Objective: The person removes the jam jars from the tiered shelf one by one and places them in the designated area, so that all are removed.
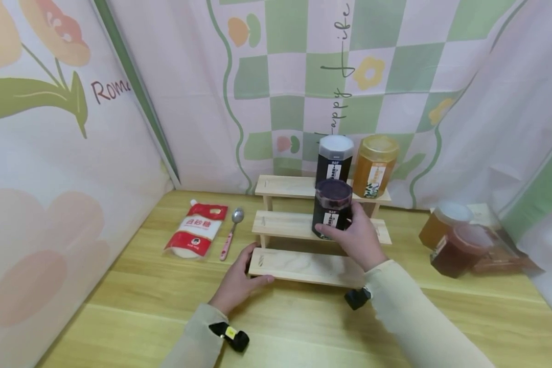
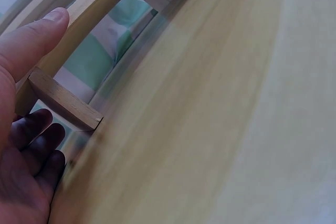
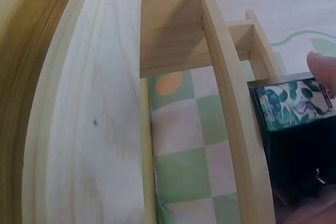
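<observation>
In the head view my right hand (image 1: 361, 235) grips a dark eight-sided jar (image 1: 332, 202) with a purple lid, at the middle step of a three-step wooden shelf (image 1: 299, 261). The right wrist view has this jar's patterned label (image 3: 294, 103) beside the step; whether its base touches the wood cannot be told. My left hand (image 1: 236, 281) holds the left end of the lowest step, thumb at the front and fingers round the side. On the top step stand a dark jar (image 1: 335, 158) with a whitish lid and an amber jar (image 1: 376, 168) with a yellow lid.
Left of the shelf lie a red-and-white sugar pouch (image 1: 197, 230) and a spoon (image 1: 232, 232) with a pink handle. At the right are an amber jar (image 1: 441, 225), a reddish jar (image 1: 460, 250) and a clear packet (image 1: 506, 255). Printed curtains (image 1: 193, 102) enclose the table.
</observation>
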Tool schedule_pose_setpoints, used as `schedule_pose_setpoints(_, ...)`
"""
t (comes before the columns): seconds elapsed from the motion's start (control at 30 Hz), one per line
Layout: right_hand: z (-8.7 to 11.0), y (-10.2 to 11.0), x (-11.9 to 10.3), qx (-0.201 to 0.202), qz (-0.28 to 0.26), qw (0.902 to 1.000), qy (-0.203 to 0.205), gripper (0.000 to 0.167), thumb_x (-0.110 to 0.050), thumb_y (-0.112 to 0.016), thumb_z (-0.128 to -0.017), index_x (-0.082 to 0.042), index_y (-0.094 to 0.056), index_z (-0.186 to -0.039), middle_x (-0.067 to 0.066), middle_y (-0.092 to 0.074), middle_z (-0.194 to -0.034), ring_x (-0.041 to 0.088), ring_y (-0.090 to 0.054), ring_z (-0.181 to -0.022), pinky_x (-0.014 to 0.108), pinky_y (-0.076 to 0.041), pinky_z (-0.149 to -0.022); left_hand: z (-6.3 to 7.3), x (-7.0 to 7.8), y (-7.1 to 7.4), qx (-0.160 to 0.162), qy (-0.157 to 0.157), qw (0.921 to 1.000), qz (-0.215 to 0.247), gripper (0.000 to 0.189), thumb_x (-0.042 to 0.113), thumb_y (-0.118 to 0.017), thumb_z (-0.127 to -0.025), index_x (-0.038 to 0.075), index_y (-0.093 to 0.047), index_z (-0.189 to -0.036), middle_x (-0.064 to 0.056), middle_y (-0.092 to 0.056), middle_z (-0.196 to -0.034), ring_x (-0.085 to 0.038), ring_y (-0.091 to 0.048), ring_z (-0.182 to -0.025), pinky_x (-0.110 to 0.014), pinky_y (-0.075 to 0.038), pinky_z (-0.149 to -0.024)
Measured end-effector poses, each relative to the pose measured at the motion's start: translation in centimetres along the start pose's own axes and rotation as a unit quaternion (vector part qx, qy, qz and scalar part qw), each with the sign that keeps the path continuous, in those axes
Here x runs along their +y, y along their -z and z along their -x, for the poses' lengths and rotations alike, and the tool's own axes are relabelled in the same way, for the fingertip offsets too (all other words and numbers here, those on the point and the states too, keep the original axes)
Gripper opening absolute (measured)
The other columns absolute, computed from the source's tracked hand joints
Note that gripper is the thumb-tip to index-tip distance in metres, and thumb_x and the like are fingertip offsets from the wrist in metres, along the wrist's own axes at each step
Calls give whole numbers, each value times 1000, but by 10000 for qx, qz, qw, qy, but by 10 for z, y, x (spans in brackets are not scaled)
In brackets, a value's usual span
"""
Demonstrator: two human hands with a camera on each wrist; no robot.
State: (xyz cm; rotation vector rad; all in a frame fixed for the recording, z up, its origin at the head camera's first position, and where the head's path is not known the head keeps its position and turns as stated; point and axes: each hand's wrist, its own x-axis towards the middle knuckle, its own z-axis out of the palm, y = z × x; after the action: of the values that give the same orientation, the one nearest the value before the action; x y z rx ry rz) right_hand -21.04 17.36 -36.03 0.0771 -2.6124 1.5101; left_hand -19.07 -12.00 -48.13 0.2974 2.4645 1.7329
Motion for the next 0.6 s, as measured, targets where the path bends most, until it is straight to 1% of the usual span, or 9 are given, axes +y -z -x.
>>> schedule_pose_setpoints(0.17, 0, -2, -2, 98, 55, 9999, -42, 94, -43, -84, -81, 0, -33, -148, 26, -50, -142, 41, -51, -128, 57, -42, -108, -1, -2, 0, -4, 5, 10000, 3, 104, 45, -86, -75, 21, -29, -158, -7, -47, -152, -31, -42, -140, -54, -29, -117)
schedule_pose_setpoints(0.3, 0, -3, -3, 140, 101, 9998, -69, 93, -43, -84, -81, 0, -34, -147, 26, -50, -142, 41, -51, -128, 57, -42, -108, -1, -2, 1, 2, -31, 10000, -15, 103, 45, -86, -75, 20, -29, -158, -8, -47, -152, -32, -42, -140, -55, -29, -117)
schedule_pose_setpoints(0.6, 1, -2, -4, 248, 165, 9995, -144, 94, -46, -84, -79, -1, -36, -147, 25, -51, -141, 41, -52, -127, 57, -43, -107, 1, 2, 1, 18, 37, 10000, -80, 103, 45, -86, -76, 20, -29, -158, -8, -46, -153, -33, -41, -141, -57, -28, -117)
